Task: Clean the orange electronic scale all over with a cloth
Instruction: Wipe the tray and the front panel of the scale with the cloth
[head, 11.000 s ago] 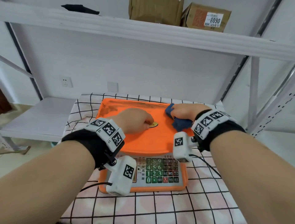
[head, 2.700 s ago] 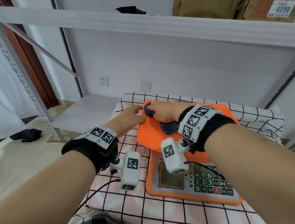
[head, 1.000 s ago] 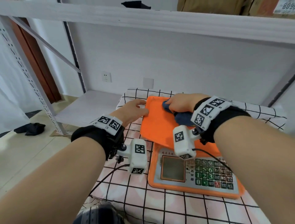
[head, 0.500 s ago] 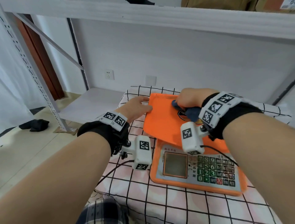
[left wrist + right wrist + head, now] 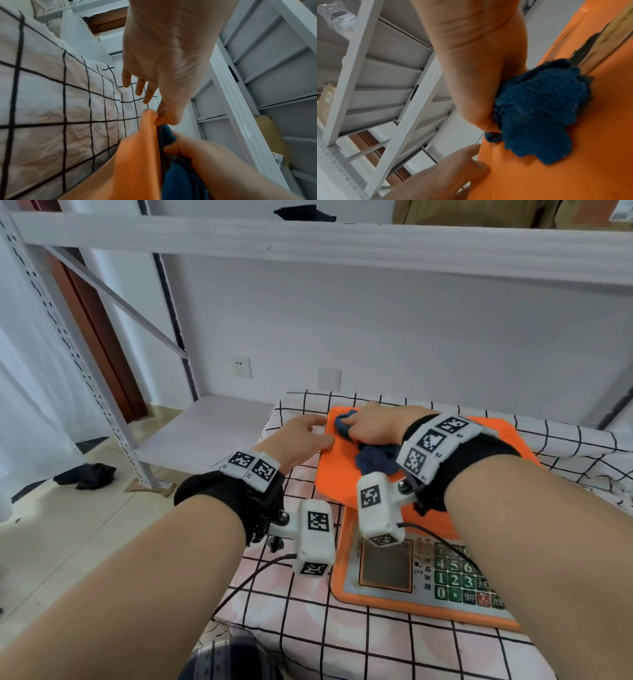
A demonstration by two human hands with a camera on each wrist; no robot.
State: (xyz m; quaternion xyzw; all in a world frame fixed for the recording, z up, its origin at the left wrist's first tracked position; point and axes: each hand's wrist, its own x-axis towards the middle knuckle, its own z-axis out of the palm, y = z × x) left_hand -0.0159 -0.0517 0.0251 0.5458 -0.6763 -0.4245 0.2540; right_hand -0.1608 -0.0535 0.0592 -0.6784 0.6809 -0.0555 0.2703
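Observation:
The orange electronic scale point(image 5: 339, 474) stands on a checked tablecloth, its keypad point(image 5: 455, 580) facing me. My right hand point(image 5: 368, 424) grips a bunched dark blue cloth point(image 5: 375, 458) and presses it on the far left corner of the weighing platform. In the right wrist view the cloth point(image 5: 539, 115) lies flat against the orange platform point(image 5: 582, 155) under the right hand point(image 5: 471, 67). My left hand point(image 5: 303, 436) rests at the platform's left edge. The left wrist view shows its thumb touching the orange edge point(image 5: 147, 135) while the straight fingers point(image 5: 139, 88) point away over the tablecloth.
The checked tablecloth point(image 5: 342, 645) covers the table. A white metal rack surrounds it, with a low shelf point(image 5: 205, 433) to the left and an upper shelf point(image 5: 308, 237) carrying cardboard boxes. A dark rag point(image 5: 85, 475) lies on the floor at left. Wall sockets point(image 5: 241, 368) sit behind.
My right hand has slid the cloth left across the platform to its far left corner. The left hand stays at the platform's left edge.

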